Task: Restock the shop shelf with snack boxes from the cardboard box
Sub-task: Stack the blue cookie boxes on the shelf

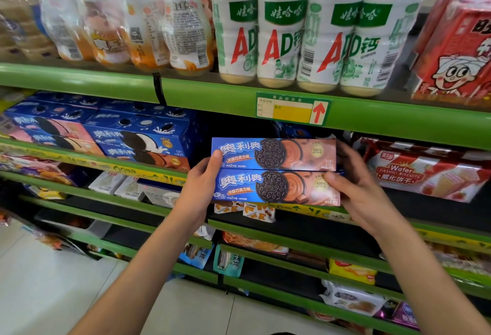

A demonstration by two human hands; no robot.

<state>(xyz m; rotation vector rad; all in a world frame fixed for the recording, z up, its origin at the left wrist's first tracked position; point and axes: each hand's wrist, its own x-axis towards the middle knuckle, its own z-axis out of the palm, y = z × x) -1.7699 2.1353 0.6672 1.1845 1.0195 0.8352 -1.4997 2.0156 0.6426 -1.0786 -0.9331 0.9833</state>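
Snack boxes, two, blue chocolate-cookie cartons: upper box stacked on lower box, held before the gap in the green shelf. Our left hand grips their left ends, thumb on the front; our right hand clasps the right ends. Shelved neighbours: blue cookie cartons to the left, wafer pack to the right.

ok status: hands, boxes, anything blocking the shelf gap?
Left hand and right hand grip two stacked blue Oreo cookie boxes by the ends. Held before dark shelf gap. Nothing blocking.
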